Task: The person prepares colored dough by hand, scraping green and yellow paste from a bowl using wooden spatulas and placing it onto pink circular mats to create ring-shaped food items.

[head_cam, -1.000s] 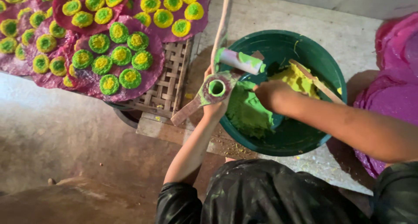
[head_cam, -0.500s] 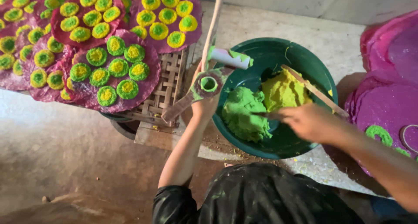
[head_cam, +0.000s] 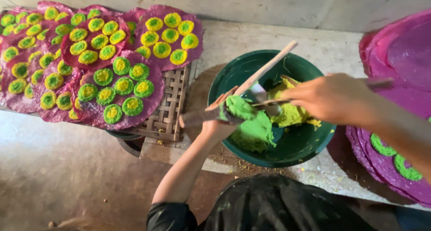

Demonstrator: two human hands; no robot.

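Two hands meet over a dark green bowl (head_cam: 233, 78). In the left hand (head_cam: 215, 123) sits a lump of bright green dough (head_cam: 240, 107), resting on the end of a grey press tool (head_cam: 197, 118) that this hand grips, fingers curled shut around it; the lump lies just above the knuckles, at the bowl's near-left rim. A long wooden stick (head_cam: 269, 67) rises slantwise from the same hand toward the far right. The right hand (head_cam: 330, 98) comes in from the right, fingers closed on a thin flat scraper (head_cam: 269, 103) whose tip touches the green lump; how tightly it is pinched cannot be told, since the hand is blurred.

Beneath both hands, inside the bowl, lie a mound of green dough (head_cam: 253, 134) under the left hand and a mound of yellow dough (head_cam: 289, 114) just under the right fingers.

Left of the left hand a woven bamboo tray (head_cam: 168, 110) sits on a stand, and on it and beyond it lie magenta sheets (head_cam: 148, 105) dotted with small round discs (head_cam: 132, 106), green rimmed with yellow centres or the reverse. To the right of the right arm more magenta sheets (head_cam: 399, 51) are stacked, the lower ones bearing green rings (head_cam: 381, 145). Close to the camera, below the arms, is dark clothing (head_cam: 278, 208) over a concrete floor (head_cam: 67, 168)
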